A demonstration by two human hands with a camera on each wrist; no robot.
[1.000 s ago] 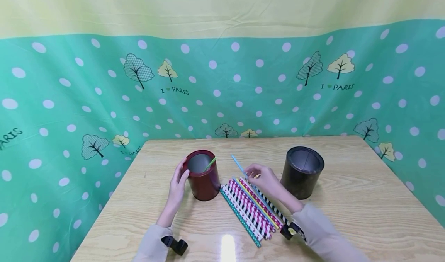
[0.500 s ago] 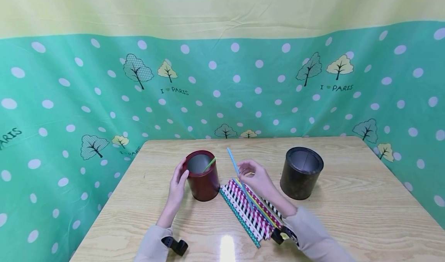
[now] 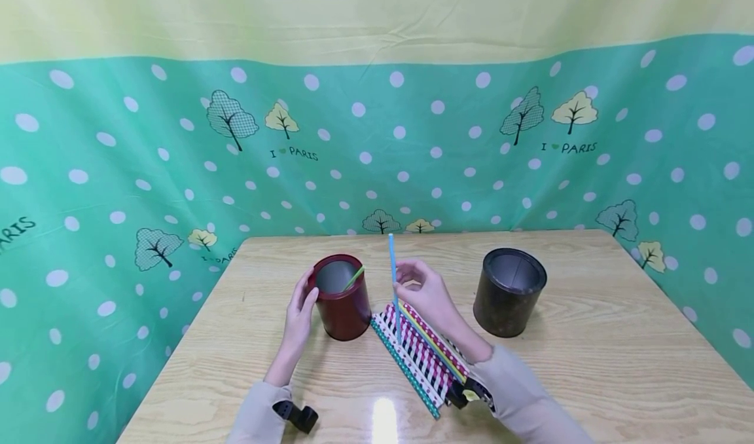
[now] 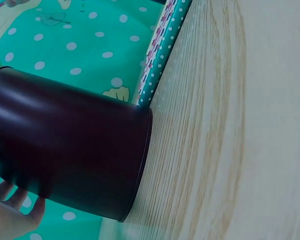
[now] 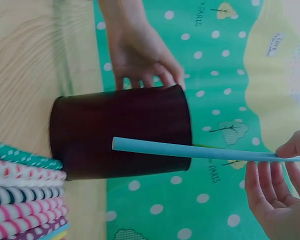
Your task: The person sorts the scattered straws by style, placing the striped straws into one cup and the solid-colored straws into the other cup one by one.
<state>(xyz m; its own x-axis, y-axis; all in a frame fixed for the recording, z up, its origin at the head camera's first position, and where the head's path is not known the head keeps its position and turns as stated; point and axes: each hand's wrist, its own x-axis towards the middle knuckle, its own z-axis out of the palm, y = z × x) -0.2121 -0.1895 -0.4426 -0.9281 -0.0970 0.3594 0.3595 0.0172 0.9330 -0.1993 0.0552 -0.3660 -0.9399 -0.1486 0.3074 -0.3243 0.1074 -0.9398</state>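
A dark red canister (image 3: pixel 344 313) stands on the table with a green straw (image 3: pixel 355 277) leaning inside it. My left hand (image 3: pixel 300 313) holds the canister's left side near the rim, its fingers partly hidden behind the wall in the right wrist view. Between thumb and fingers, my right hand (image 3: pixel 427 293) pinches a plain light blue paper straw (image 5: pixel 160 149). That straw stands nearly upright in the head view, right of the canister and above a row of patterned paper straws (image 3: pixel 412 359), partly covered by the right forearm.
A black canister (image 3: pixel 509 300) stands to the right of the straws on the wooden table (image 3: pixel 601 339). Behind the table hangs a green and yellow curtain (image 3: pixel 400 143) with dots and trees. Each wrist wears a black strap (image 3: pixel 294 416).
My right hand has lifted the light blue straw off the row and moved left toward the red canister, turning the straw from slanted to nearly upright. The left hand stays put.
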